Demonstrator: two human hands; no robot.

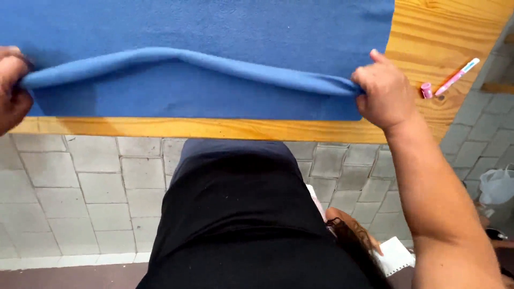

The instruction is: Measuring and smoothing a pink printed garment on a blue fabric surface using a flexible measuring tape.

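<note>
On the wooden table (214, 128), left hand (12, 88) and right hand (381, 96) pinch a blue cloth (214, 21) at its fold, fingers pressed together, mid-fold; next, lay that edge flat.

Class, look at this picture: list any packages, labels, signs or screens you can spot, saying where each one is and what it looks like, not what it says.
Marker pen: on the wooden table, right of the right hand; slim, pink with a pale printed barrel.
White plastic bag: on the tiled floor at the far right; crumpled, plain.
No signs or screens are in view.
</note>
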